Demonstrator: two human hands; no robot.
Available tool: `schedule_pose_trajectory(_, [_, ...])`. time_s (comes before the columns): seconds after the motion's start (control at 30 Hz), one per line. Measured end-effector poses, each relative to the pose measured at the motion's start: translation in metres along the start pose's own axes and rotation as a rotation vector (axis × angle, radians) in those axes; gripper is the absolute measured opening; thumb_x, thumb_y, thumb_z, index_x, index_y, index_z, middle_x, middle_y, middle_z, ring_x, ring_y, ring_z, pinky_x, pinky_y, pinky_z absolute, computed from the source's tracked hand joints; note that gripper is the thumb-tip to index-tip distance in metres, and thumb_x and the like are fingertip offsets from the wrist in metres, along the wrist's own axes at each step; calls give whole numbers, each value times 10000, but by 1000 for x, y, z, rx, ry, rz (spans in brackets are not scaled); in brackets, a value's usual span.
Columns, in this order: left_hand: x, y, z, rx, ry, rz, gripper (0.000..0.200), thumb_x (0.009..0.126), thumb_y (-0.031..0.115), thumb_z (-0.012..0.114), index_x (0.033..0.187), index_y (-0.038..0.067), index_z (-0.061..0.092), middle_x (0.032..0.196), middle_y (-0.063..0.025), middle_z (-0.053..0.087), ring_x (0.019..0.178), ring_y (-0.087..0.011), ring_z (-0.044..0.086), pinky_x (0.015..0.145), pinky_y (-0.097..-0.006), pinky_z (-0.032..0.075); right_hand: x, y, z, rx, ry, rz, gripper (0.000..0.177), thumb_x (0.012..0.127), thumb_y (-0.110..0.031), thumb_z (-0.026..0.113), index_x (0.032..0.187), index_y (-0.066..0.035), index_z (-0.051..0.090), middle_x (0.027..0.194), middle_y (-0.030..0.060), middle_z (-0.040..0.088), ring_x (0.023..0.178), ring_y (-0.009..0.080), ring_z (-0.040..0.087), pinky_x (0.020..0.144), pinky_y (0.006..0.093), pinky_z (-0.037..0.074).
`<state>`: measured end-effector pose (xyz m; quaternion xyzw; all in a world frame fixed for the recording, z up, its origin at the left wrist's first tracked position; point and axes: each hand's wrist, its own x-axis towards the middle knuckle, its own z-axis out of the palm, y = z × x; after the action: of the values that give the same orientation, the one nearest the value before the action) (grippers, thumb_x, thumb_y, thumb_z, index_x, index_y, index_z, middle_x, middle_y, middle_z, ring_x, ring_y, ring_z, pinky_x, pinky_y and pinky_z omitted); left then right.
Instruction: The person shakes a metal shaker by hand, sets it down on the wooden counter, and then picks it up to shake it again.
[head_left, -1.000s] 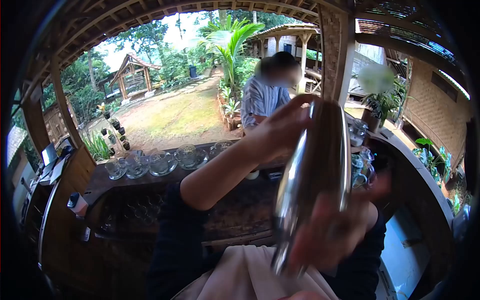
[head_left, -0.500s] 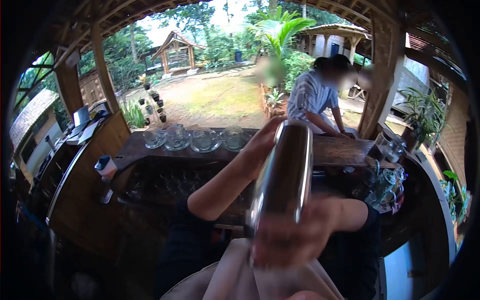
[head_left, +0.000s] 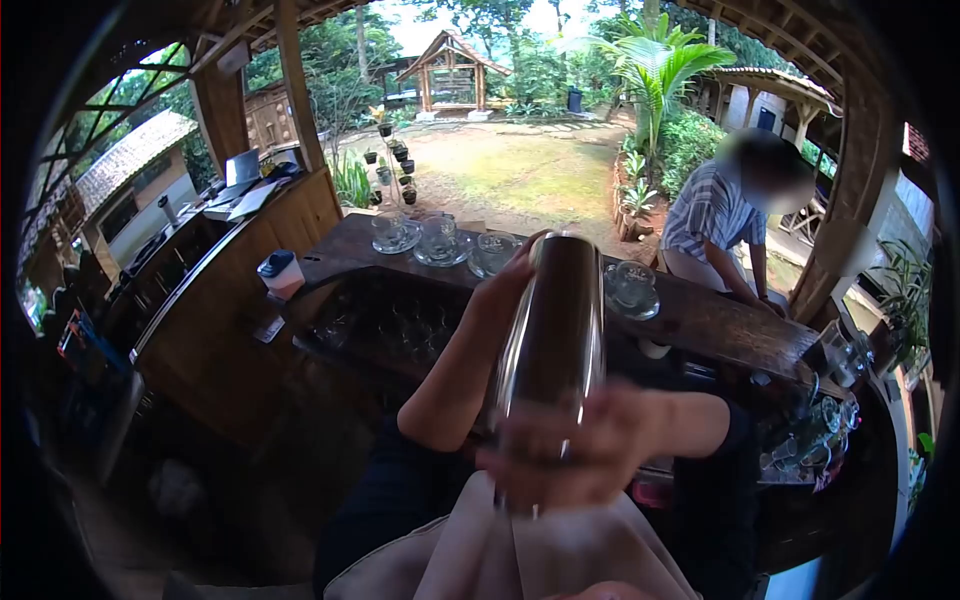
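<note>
A shiny metal cocktail shaker (head_left: 555, 320) is held up in front of me, its far end raised and its near end close to my lap. My left hand (head_left: 508, 280) grips the far end from the left side, its fingers mostly hidden behind the metal. Around the near end wraps my right hand (head_left: 570, 450), closed and smeared by motion. Beyond the shaker, clear glass cups on saucers (head_left: 440, 243) stand in a row along the dark wooden counter (head_left: 715, 325). One more glass cup (head_left: 633, 285) sits just right of the shaker.
A person (head_left: 715, 215) in a striped shirt leans at the counter's far side. Glass mugs (head_left: 825, 420) cluster at the right, below a glass jar (head_left: 845, 350). A dark-lidded cup (head_left: 281, 273) stands at the left, near a wooden cabinet (head_left: 240, 320).
My view has turned left, so the counter and garden have shifted right in the picture. Both hands still hold the shaker, which appears slightly further left. The right hand stays blurred.
</note>
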<state>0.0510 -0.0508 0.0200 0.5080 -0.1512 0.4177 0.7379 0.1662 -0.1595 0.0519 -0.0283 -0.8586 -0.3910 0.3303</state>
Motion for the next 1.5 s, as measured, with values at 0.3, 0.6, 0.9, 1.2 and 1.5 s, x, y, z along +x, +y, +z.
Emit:
schedule_pose_trajectory(0.3, [0, -49, -148, -662, 636, -50, 560, 863, 517, 508, 1183, 58, 496, 1133, -209, 560, 998, -310, 593, 735, -407, 556, -24, 80, 119, 490, 227, 705, 464, 649, -343, 696, 1026, -83, 618, 1099, 114, 610, 1011, 317, 582, 798, 439, 457])
schedule_pose_trajectory(0.6, [-30, 17, -48, -141, -141, 329, 553, 795, 484, 656, 1128, 98, 442, 1144, -164, 470, 935, -329, 580, 739, -405, 521, 19, -11, 68, 168, 278, -165, 232, 757, -225, 617, 981, -178, 651, 1066, -43, 602, 1072, 212, 571, 944, 460, 379])
schedule_pose_trajectory(0.9, [-45, 5, -106, -630, 727, -134, 452, 902, 477, 467, 1126, 91, 531, 962, -162, 578, 889, -247, 612, 809, -420, 511, 15, 58, 117, 546, 201, 574, 352, 697, -294, 680, 971, -81, 619, 1067, 113, 615, 976, 311, 591, 826, 451, 452])
schedule_pose_trajectory(1.2, [-64, 43, -48, -692, 278, -65, 592, 890, 541, 439, 1240, 65, 458, 1151, -207, 540, 993, -299, 594, 832, -453, 516, 25, 28, 88, 485, 266, 102, 265, 689, -160, 632, 954, -160, 647, 1054, 12, 619, 1052, 259, 573, 887, 462, 425])
schedule_pose_trajectory(1.5, [-65, 57, -40, -299, 404, -78, 427, 947, 409, 404, 1079, 34, 558, 1042, -140, 590, 956, -211, 611, 757, -329, 535, 42, -7, 67, 460, 211, 101, 235, 727, -135, 604, 958, -164, 636, 1091, -5, 604, 1073, 296, 562, 899, 466, 424])
